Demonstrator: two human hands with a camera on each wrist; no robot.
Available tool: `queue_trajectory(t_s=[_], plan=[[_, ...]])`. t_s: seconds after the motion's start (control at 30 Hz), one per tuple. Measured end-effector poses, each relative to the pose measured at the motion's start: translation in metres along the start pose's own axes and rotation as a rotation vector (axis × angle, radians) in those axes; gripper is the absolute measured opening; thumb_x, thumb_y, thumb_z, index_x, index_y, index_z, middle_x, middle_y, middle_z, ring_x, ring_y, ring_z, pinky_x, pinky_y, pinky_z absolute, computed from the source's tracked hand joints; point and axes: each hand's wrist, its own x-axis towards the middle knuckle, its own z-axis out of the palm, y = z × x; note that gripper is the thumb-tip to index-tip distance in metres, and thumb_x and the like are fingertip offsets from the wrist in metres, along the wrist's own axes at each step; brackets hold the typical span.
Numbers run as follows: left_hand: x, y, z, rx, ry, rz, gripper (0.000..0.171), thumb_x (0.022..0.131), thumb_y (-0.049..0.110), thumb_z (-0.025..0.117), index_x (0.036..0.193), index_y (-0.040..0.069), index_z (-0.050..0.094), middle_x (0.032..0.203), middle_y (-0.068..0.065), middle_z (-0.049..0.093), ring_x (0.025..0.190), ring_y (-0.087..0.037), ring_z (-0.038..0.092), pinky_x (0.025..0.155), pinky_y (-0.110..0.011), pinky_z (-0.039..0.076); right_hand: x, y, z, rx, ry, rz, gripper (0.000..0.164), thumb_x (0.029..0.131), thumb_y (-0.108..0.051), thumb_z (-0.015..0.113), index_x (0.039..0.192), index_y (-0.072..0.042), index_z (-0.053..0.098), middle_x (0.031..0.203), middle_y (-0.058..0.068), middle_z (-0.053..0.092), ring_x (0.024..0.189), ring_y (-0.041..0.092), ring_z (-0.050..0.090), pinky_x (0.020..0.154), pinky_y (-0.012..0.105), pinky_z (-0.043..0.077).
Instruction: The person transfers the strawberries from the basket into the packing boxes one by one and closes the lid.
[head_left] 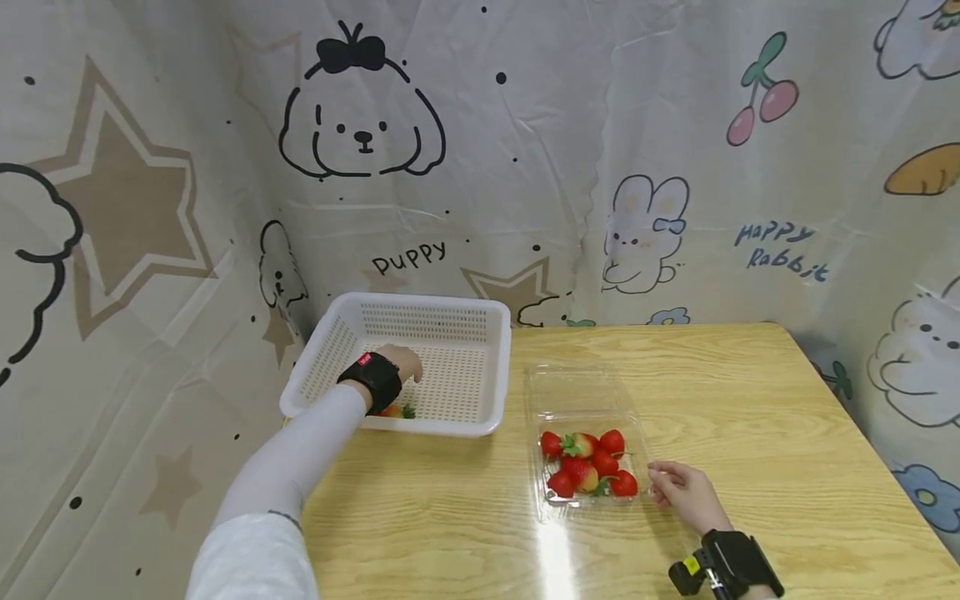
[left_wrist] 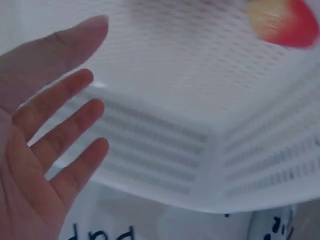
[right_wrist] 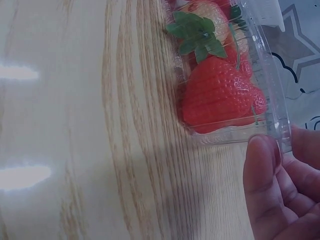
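Note:
My left hand is inside the white plastic basket. In the left wrist view its fingers are spread and relaxed, with nothing between them. A red and pale yellow strawberry lies in the basket, mostly hidden by my wrist in the head view. With thumb and fingers my right hand pinches the right edge of a clear plastic clamshell box. Several strawberries, some with green leaves, fill the box's lower half. Its transparent lid lies folded back toward the wall.
Both containers stand on a light wooden table, the basket at its back left. A printed fabric curtain hangs behind and along the sides. Black straps with devices sit on both wrists.

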Motion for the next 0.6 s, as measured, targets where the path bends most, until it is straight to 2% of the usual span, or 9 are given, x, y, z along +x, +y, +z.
queue_trajectory(t_s=[0.1, 0.13, 0.27, 0.43, 0.5, 0.57, 0.6], plan=[[0.006, -0.013, 0.012, -0.059, -0.046, -0.073, 0.022, 0.084, 0.014, 0.057, 0.102, 0.007, 0.066, 0.117, -0.016, 0.058, 0.106, -0.031, 0.053, 0.087, -0.043, 0.043, 0.0, 0.0, 0.001, 0.007, -0.004, 0.002, 0.033, 0.092, -0.01, 0.052, 0.117, 0.013, 0.053, 0.078, 0.013, 0.064, 0.067, 0.018, 0.06, 0.059, 0.029, 0.052], [0.007, -0.016, 0.016, -0.075, -0.05, -0.077, 0.022, 0.083, 0.014, 0.057, 0.101, 0.006, 0.066, 0.116, -0.016, 0.059, 0.105, -0.031, 0.053, 0.087, -0.043, 0.043, 0.0, 0.0, 0.001, 0.006, -0.007, -0.001, 0.034, 0.092, -0.01, 0.052, 0.117, 0.013, 0.052, 0.078, 0.013, 0.064, 0.067, 0.018, 0.06, 0.059, 0.029, 0.052], [0.003, -0.019, 0.024, -0.018, -0.055, 0.005, 0.018, 0.083, 0.012, 0.061, 0.099, 0.008, 0.067, 0.114, -0.014, 0.06, 0.106, -0.031, 0.054, 0.087, -0.043, 0.044, -0.001, 0.0, 0.001, 0.004, -0.009, -0.001, 0.035, 0.092, -0.011, 0.053, 0.117, 0.014, 0.052, 0.078, 0.014, 0.063, 0.067, 0.018, 0.06, 0.059, 0.03, 0.052], [-0.016, -0.002, 0.016, -0.076, -0.034, 0.059, 0.016, 0.082, 0.009, 0.06, 0.096, 0.006, 0.068, 0.109, -0.014, 0.062, 0.104, -0.031, 0.055, 0.085, -0.042, 0.046, -0.001, 0.0, 0.001, 0.001, -0.007, 0.001, 0.034, 0.092, -0.011, 0.053, 0.116, 0.013, 0.053, 0.077, 0.013, 0.063, 0.066, 0.018, 0.06, 0.059, 0.03, 0.052], [-0.018, 0.0, 0.018, -0.118, -0.001, 0.058, 0.014, 0.081, 0.009, 0.06, 0.092, 0.006, 0.067, 0.104, -0.012, 0.063, 0.099, -0.029, 0.056, 0.081, -0.041, 0.046, -0.001, -0.001, 0.001, -0.006, -0.01, -0.004, 0.034, 0.092, -0.01, 0.053, 0.116, 0.014, 0.052, 0.077, 0.013, 0.063, 0.066, 0.018, 0.06, 0.059, 0.03, 0.052], [-0.014, -0.006, 0.027, -0.111, 0.027, 0.086, 0.011, 0.081, 0.008, 0.058, 0.09, 0.006, 0.065, 0.098, -0.01, 0.063, 0.092, -0.024, 0.057, 0.076, -0.038, 0.047, 0.0, 0.0, 0.001, -0.01, -0.008, -0.003, 0.033, 0.092, -0.01, 0.053, 0.116, 0.013, 0.053, 0.077, 0.013, 0.063, 0.066, 0.018, 0.06, 0.059, 0.029, 0.052], [-0.012, -0.006, 0.03, -0.103, 0.025, 0.082, 0.006, 0.081, 0.006, 0.058, 0.083, 0.006, 0.063, 0.09, -0.008, 0.062, 0.083, -0.021, 0.055, 0.071, -0.036, 0.046, 0.0, 0.0, 0.0, -0.01, -0.005, 0.0, 0.033, 0.092, -0.01, 0.053, 0.116, 0.013, 0.053, 0.076, 0.012, 0.063, 0.066, 0.018, 0.06, 0.059, 0.029, 0.052]])
